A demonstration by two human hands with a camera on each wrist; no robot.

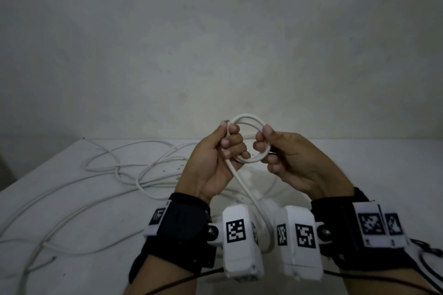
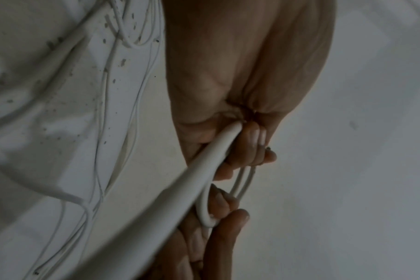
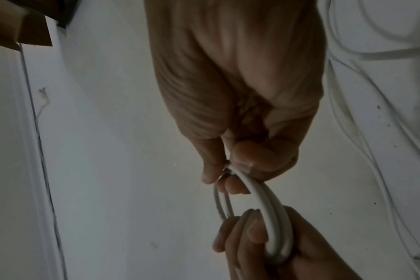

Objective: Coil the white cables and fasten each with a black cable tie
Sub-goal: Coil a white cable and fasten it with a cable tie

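Two hands are holding a small coil of thick white round cable (image 1: 249,141) above the white worktop (image 1: 72,199). The left hand (image 1: 215,163) is gripping the coil's left side with curled fingers, apparently to keep the loops stacked; the right hand (image 1: 287,158) is pinching the right side. Cable slack is trailing down between the wrists. Loose white cables (image 1: 119,170) are lying tangled at left. No black tie is visible.

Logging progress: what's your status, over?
Left hand and right hand both grip white coil. Tail uncoiled. No tie seen. Loose cables on table.
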